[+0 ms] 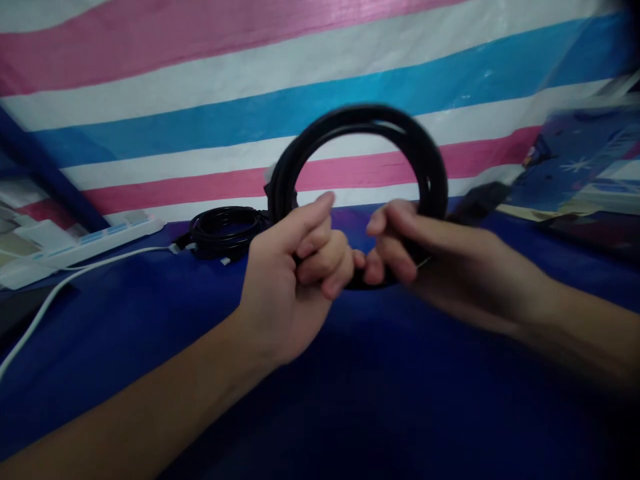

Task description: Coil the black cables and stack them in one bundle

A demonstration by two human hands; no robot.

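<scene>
A thick black cable (373, 119), wound into a round coil, is held upright in front of me above the blue table. My left hand (300, 267) has its fingers curled round the lower left of the coil, the thumb pointing up. On the lower right, my right hand (425, 250) grips the same coil with bent fingers. A dark plug-like end (480, 201) sticks out to the right behind my right hand, blurred. The bottom of the coil is partly hidden by my fingers.
Another coil of black cable (225, 230) lies on the blue table (375, 400). To the left is a white power strip (85, 247) with a white cord (60, 287). A blue printed package (575, 160) stands at the right, before the striped sheet (200, 133).
</scene>
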